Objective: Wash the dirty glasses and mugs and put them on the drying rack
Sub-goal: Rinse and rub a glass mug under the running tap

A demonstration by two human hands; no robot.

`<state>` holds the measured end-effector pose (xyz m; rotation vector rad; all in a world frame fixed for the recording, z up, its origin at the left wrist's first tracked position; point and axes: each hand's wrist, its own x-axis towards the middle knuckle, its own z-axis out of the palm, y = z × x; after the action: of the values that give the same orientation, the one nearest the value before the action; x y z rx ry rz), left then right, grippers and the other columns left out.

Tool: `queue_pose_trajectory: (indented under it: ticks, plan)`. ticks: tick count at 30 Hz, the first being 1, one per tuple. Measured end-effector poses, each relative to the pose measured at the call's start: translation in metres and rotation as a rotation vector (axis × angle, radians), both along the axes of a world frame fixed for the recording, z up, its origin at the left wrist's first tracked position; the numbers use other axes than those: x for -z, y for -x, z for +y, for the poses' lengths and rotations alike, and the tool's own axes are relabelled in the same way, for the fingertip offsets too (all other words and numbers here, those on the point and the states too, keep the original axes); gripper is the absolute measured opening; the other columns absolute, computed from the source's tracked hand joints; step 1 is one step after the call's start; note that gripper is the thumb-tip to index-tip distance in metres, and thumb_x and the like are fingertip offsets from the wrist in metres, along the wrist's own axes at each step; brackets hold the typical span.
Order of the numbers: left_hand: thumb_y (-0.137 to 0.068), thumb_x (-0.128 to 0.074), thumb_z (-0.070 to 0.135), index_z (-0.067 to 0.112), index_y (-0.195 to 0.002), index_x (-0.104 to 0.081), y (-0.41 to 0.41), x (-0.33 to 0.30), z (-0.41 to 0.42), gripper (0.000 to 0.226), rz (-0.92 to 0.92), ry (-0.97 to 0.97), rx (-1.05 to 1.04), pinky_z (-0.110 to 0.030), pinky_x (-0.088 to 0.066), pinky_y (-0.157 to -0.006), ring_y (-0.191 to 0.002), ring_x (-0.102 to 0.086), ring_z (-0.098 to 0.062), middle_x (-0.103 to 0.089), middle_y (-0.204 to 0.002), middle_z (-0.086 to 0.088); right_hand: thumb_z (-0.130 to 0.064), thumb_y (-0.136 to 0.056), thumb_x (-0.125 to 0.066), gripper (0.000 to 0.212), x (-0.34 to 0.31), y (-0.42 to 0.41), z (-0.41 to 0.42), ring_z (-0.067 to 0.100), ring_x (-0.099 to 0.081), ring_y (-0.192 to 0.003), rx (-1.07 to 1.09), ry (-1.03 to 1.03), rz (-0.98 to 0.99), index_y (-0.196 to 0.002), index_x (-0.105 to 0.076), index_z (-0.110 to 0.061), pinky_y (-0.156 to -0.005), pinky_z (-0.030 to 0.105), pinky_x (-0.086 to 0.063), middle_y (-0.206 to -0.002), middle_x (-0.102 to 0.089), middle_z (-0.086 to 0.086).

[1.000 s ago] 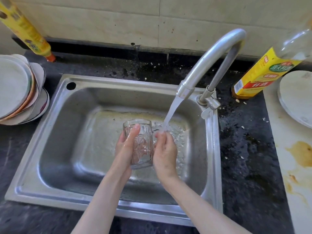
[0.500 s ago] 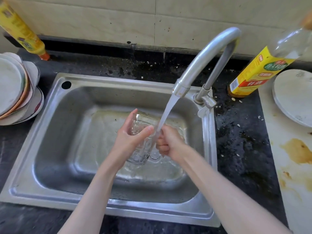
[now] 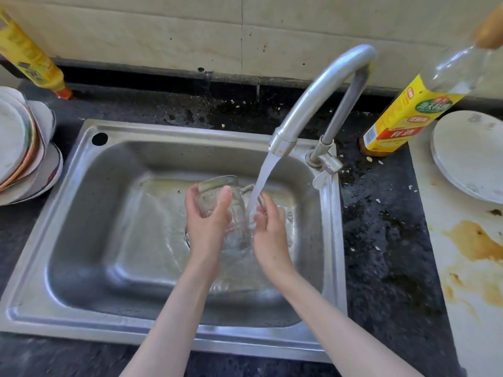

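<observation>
Clear glass, patterned and wet, fills the grip at the middle of the stainless steel sink [image 3: 81,213]: a glass mug [image 3: 217,197] is held tilted over the basin, its rim toward the back wall of the sink. The left hand [image 3: 206,221] wraps the mug's body, thumb laid across the near side and fingers curled behind it. The right hand [image 3: 268,227] is at the mug's handle side, fingers curled against the glass right under the running water; whether it truly grasps the handle cannot be told through the splash. A stream of water [image 3: 262,180] falls from the curved metal faucet [image 3: 315,96], which rises from the sink's right rear corner, and lands between the two hands on the mug. Water sheets across the sink floor below them. Left of the sink, a stack of plates [image 3: 19,148] leans on the dark speckled countertop [image 3: 381,240]. Behind the sink's left corner stands a yellow bottle [image 3: 30,58] against the tiled wall. Right of the faucet stands a clear bottle with a yellow label [image 3: 408,115], and beyond it a white plate [image 3: 468,156] lies on a pale stained surface [image 3: 468,268] with brown smears.
</observation>
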<state>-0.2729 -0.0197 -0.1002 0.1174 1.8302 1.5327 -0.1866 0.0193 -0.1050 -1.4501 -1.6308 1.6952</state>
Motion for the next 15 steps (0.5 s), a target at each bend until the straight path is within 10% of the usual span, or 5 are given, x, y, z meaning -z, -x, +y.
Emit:
queue_pose_trajectory:
  ticks: [3, 6, 10, 15]
  plan:
    - [-0.079, -0.062, 0.049, 0.04, -0.141, -0.021, -0.012, -0.007, 0.0, 0.075, 0.153, -0.009, 0.083, -0.026, -0.029, -0.106, -0.125, -0.028, 0.004, -0.024, -0.143, 0.021, -0.014, -0.102, -0.034, 0.042, 0.0, -0.015, 0.0, -0.004, -0.033, -0.119, -0.019, -0.066, 0.015, -0.142, -0.038, -0.027, -0.089, -0.008, -0.02, -0.131, -0.028, -0.013]
    - [-0.093, -0.04, 0.04, 0.041, -0.145, -0.002, -0.024, -0.007, -0.003, 0.064, 0.261, -0.044, 0.243, 0.001, -0.014, -0.098, -0.117, -0.014, 0.033, -0.002, -0.147, 0.026, -0.04, -0.101, -0.029, 0.045, 0.009, -0.02, -0.001, -0.008, -0.013, -0.135, -0.152, 0.006, 0.023, -0.144, -0.031, -0.032, -0.11, 0.01, -0.01, -0.151, -0.014, -0.018]
    - [-0.095, -0.026, 0.051, 0.048, -0.138, 0.007, -0.039, -0.001, -0.009, 0.054, 0.49, -0.034, 0.517, -0.011, 0.005, -0.108, -0.136, 0.009, 0.012, 0.005, -0.146, 0.03, -0.06, -0.096, -0.016, 0.065, 0.018, -0.02, 0.008, 0.012, -0.052, -0.124, 0.059, 0.316, 0.332, -0.124, -0.059, -0.021, -0.105, 0.034, -0.038, -0.129, -0.06, -0.003]
    - [-0.091, -0.033, 0.054, 0.019, -0.147, -0.018, -0.039, 0.008, -0.003, 0.068, 0.715, -0.059, 0.513, -0.007, -0.008, -0.108, -0.133, -0.014, 0.007, -0.021, -0.141, 0.006, -0.072, -0.083, -0.018, 0.086, 0.013, -0.024, 0.021, 0.026, -0.062, -0.112, 0.106, 0.359, 0.398, -0.117, -0.065, -0.008, -0.095, 0.043, -0.047, -0.113, -0.068, 0.01]
